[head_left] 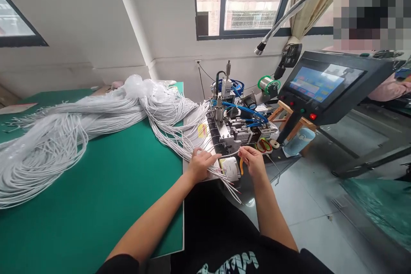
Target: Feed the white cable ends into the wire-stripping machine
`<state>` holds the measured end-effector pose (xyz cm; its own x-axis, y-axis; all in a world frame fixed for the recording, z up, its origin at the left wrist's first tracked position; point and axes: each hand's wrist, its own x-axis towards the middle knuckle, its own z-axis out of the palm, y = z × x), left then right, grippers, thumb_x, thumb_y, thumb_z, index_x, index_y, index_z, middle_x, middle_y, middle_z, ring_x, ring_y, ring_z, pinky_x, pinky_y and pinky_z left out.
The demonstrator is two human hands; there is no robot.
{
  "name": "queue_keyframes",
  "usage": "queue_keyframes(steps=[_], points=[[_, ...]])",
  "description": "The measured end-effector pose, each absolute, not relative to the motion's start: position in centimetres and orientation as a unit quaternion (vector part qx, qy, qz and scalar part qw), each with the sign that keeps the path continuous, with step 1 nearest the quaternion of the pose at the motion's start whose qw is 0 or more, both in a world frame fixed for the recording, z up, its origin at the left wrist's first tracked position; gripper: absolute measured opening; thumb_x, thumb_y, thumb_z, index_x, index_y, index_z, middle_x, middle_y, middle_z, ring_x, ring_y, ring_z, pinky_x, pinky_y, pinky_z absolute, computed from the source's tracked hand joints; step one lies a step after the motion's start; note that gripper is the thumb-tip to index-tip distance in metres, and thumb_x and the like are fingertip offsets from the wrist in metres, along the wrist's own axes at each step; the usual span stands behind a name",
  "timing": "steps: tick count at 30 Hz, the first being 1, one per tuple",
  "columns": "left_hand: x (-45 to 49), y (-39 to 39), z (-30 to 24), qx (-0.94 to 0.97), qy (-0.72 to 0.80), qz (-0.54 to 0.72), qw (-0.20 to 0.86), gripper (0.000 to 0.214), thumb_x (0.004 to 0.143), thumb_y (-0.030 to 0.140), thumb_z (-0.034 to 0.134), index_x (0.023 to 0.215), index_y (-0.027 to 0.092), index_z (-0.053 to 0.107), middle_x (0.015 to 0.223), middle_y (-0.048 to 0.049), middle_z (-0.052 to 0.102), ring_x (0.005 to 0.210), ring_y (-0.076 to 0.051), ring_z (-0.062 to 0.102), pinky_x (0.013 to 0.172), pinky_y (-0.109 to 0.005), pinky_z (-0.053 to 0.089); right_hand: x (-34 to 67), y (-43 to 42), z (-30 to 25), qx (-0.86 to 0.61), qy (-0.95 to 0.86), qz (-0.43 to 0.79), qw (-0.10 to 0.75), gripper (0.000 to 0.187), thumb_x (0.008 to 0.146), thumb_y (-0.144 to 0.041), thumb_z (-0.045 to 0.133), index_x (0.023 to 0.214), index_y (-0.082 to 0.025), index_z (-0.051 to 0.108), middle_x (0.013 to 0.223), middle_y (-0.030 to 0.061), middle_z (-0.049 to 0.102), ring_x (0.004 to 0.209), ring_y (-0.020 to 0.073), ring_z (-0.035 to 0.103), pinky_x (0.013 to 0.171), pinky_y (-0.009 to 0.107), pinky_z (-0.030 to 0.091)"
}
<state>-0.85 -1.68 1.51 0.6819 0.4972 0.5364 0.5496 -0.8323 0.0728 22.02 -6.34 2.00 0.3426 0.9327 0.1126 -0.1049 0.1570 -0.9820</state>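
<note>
My left hand [199, 163] rests with fingers curled on a fan of white cables [180, 132] at the edge of the green table [105, 197]. A thin white cable is pinched in my right hand [253, 160], which holds it just in front of the small metal machine [236, 126]. That machine has blue air hoses and a silver slide. A large heap of white cables [58, 137] spreads across the table to the left. The stripped cable ends [233, 188] hang over the table edge between my hands.
A black control panel with a touch screen [321, 83] and red and green buttons stands at the right on a wooden frame. A solder wire spool [267, 83] sits behind the machine. A flexible hose [289, 13] arcs overhead. Red-handled scissors [265, 145] lie beside the machine.
</note>
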Motion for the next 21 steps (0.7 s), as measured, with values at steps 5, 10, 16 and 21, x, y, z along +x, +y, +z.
queue_keyframes(steps=[5, 10, 16, 21], points=[[-0.8, -2.0, 1.5, -0.905, -0.308, -0.29, 0.048, 0.047, 0.078, 0.023, 0.053, 0.125, 0.026, 0.056, 0.079, -0.0026, 0.067, 0.081, -0.021, 0.058, 0.095, -0.043, 0.026, 22.9, -5.9, 1.2, -0.567, -0.509, 0.326, 0.56, 0.028, 0.078, -0.046, 0.064, 0.071, -0.018, 0.065, 0.067, 0.0036, 0.061, 0.059, 0.0163, 0.051, 0.055, 0.028, 0.039], [-0.6, -2.1, 1.5, -0.89, -0.339, -0.301, 0.045, 0.038, 0.077, 0.021, 0.052, 0.113, 0.025, 0.064, 0.078, -0.0049, 0.067, 0.084, -0.024, 0.058, 0.096, -0.047, 0.024, 22.9, -5.0, 0.3, -0.609, -0.592, 0.246, 0.466, 0.028, 0.082, -0.045, 0.056, 0.073, -0.019, 0.061, 0.067, 0.0021, 0.058, 0.062, 0.0176, 0.052, 0.06, 0.028, 0.039], [-0.4, -2.0, 1.2, -0.886, -0.36, -0.292, 0.028, 0.039, 0.073, 0.017, 0.052, 0.11, 0.024, 0.065, 0.077, -0.0057, 0.066, 0.085, -0.025, 0.057, 0.099, -0.048, 0.021, 22.9, -3.6, -0.9, -0.61, -0.609, 0.266, 0.431, 0.031, 0.083, -0.047, 0.052, 0.068, -0.02, 0.051, 0.063, -0.0006, 0.046, 0.06, 0.0154, 0.042, 0.058, 0.026, 0.035], [-0.3, -1.9, 1.1, -0.888, -0.357, -0.285, 0.039, 0.046, 0.064, 0.012, 0.054, 0.108, 0.022, 0.064, 0.074, -0.0064, 0.064, 0.082, -0.026, 0.055, 0.098, -0.049, 0.02, 22.9, -3.4, -1.1, -0.601, -0.608, 0.271, 0.444, 0.031, 0.083, -0.048, 0.052, 0.067, -0.021, 0.048, 0.063, -0.0008, 0.042, 0.061, 0.0155, 0.04, 0.059, 0.027, 0.034]])
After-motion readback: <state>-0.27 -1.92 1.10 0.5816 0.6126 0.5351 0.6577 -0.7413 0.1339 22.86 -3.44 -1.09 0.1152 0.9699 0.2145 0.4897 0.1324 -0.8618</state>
